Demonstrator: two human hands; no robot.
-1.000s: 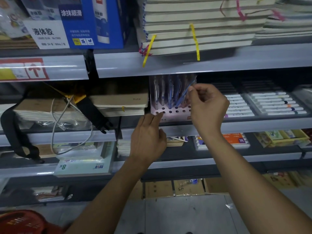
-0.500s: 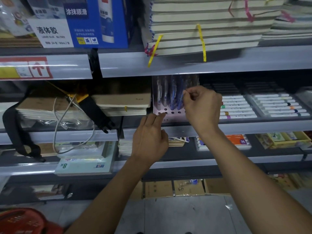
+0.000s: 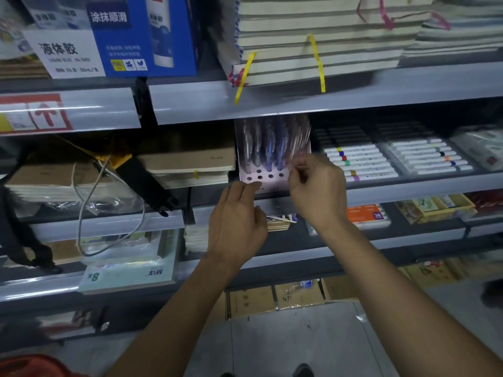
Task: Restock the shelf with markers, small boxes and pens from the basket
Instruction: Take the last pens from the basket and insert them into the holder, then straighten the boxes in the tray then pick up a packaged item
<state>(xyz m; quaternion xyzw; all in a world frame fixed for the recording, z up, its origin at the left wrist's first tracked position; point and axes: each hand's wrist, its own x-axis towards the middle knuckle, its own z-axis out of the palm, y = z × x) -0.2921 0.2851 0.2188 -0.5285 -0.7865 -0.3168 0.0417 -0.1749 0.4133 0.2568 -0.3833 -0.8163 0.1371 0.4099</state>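
— Pens?
— Pens [image 3: 272, 144] stand upright in the pink rack [image 3: 268, 180] on the middle shelf [image 3: 408, 183]. Judged light, stiff, slick; best pinched mid-barrel.
— Grip?
— Right hand [image 3: 317, 190] has its fingers curled at the rack's right side; blur hides whether they pinch a pen. Left hand [image 3: 236, 221] hangs relaxed, fingertips touching the rack's near edge.
— Basket?
— Basket [image 3: 30, 365] sits near left, well apart.

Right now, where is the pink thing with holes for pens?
In the head view, the pink pen holder stands mid-shelf, between the brown notebooks on its left and the marker trays on its right.
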